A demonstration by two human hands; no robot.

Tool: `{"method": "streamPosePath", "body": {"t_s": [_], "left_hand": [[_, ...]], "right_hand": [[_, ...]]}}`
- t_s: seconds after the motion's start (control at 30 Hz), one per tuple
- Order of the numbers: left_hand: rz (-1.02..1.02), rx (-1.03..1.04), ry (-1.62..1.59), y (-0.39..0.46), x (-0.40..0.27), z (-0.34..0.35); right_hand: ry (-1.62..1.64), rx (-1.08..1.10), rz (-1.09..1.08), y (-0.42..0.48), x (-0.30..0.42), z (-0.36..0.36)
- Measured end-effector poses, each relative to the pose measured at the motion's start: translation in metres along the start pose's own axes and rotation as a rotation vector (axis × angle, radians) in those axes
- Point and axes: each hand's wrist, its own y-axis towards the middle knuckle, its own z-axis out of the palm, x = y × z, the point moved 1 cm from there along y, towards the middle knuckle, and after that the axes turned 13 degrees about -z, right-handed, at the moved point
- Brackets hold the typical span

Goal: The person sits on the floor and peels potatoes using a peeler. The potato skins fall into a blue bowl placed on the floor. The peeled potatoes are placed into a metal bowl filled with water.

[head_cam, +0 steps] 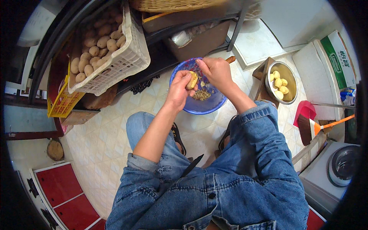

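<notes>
Over a blue plastic basin [205, 107] on the tiled floor, my left hand [181, 86] holds a partly peeled potato [192, 80]. Just right of it, my right hand [217, 72] is closed around a tool, mostly hidden by the fingers; a brown wooden handle end [231, 59] sticks out beyond the fist. Potato peelings [201, 95] lie in the basin. To the right, a metal bowl [292, 99] holds several peeled potatoes [278, 82].
A white plastic crate [115, 69] of unpeeled potatoes [93, 51] stands upper left, above a yellow crate [61, 102]. A wooden stool [263, 87] is beside the metal bowl. A red dustpan [304, 110] and a broom [305, 129] are at the right.
</notes>
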Motion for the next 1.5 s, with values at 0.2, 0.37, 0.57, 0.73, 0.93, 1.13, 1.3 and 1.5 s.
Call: {"method": "streamPosePath", "body": {"t_s": [0.2, 0.37, 0.57, 0.73, 0.93, 1.13, 1.3, 1.5], "left_hand": [[0.014, 0.028, 0.025, 0.002, 0.002, -0.001], [0.013, 0.074, 0.005, -0.001, -0.003, -0.003], [-0.018, 0.127, -0.082, 0.001, -0.003, -0.006], [0.018, 0.153, -0.155, 0.001, -0.004, -0.002], [0.054, 0.180, -0.101, 0.001, -0.003, -0.001], [0.051, 0.174, -0.067, 0.000, -0.004, 0.001], [0.007, 0.185, -0.038, 0.003, -0.001, -0.003], [-0.031, 0.097, 0.067, -0.001, 0.003, 0.005]], "right_hand": [[-0.070, -0.011, -0.075, -0.003, -0.007, 0.006], [-0.067, 0.039, 0.106, -0.005, -0.021, 0.007], [0.015, 0.013, 0.154, -0.004, -0.016, 0.003], [0.042, -0.006, 0.151, -0.004, -0.019, 0.003], [0.044, -0.006, 0.142, -0.003, -0.019, 0.005], [0.026, 0.012, 0.141, -0.002, -0.016, -0.001], [0.024, -0.047, 0.043, -0.003, -0.012, 0.002], [-0.012, -0.010, -0.097, -0.003, -0.006, 0.003]]}}
